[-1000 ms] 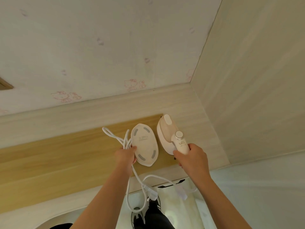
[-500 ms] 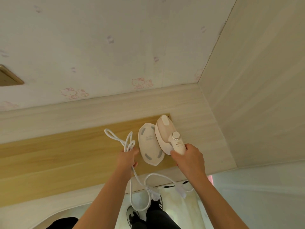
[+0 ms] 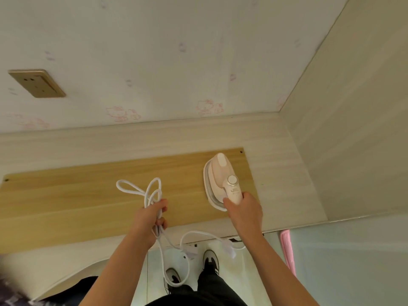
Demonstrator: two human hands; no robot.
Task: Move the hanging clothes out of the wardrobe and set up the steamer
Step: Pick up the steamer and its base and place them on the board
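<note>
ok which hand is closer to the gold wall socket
Left. The left hand, gripping the white cord, is below and to the right of the gold wall socket; the right hand, holding the steamer, is farther right.

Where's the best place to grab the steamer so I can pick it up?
Grab the steamer by its slim handle, coming from the near side, as the right hand does. The handle points toward the person and is thin enough to wrap; the wide head faces away and is too broad.
</note>
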